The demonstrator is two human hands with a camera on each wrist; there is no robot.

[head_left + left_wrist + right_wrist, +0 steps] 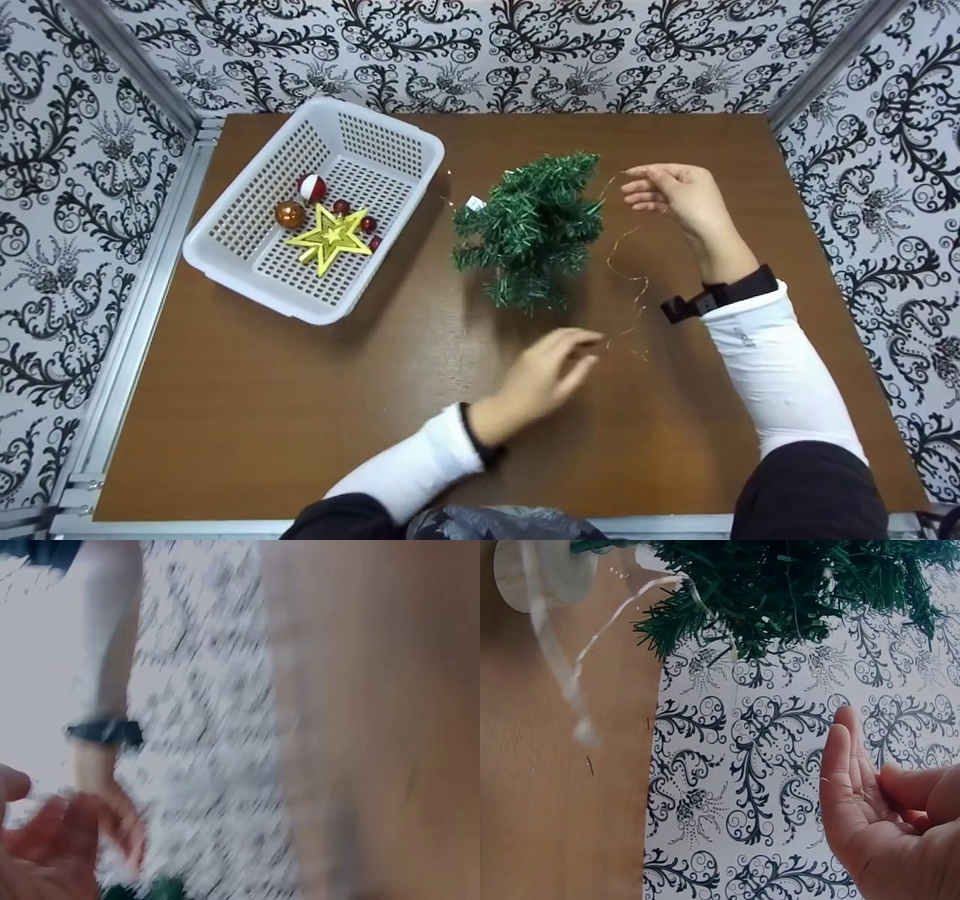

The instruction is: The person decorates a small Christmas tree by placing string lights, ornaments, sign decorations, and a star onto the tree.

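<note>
Behind the tree (529, 232) and to both sides of it stand walls (495, 67) covered in white paper with black scrolls. Beneath it spreads the brown tabletop (300, 420). To the left of the tree and well apart from it, a white basket (433, 150) with pierced sides sits at a slant. The tree itself is green and bushy, set right of the middle of the tabletop. White sleeves (780, 367) cover both forearms, the right one reaching up along the tree's right side, the left one coming from the near side. The right hand (679, 196) is raised just right of the tree, its grip narrow, thumb and fingers pinching a thin wire (646, 280). The left hand (541, 371) is on the tree's near side, its grip fairly wide, thumb apart from the fingers; whether its fingertips touch the wire I cannot tell. Left of the tree, inside the basket, lie a yellow star (330, 237), a red-and-white ball (312, 187), an amber ball (290, 214) and three small red balls (368, 224). A small white tag (475, 203) shows at the tree's left edge. Thinnest of all, the wire runs from the tree to the right hand, with a loose wavy length right of the tree, trailing toward the left hand.
</note>
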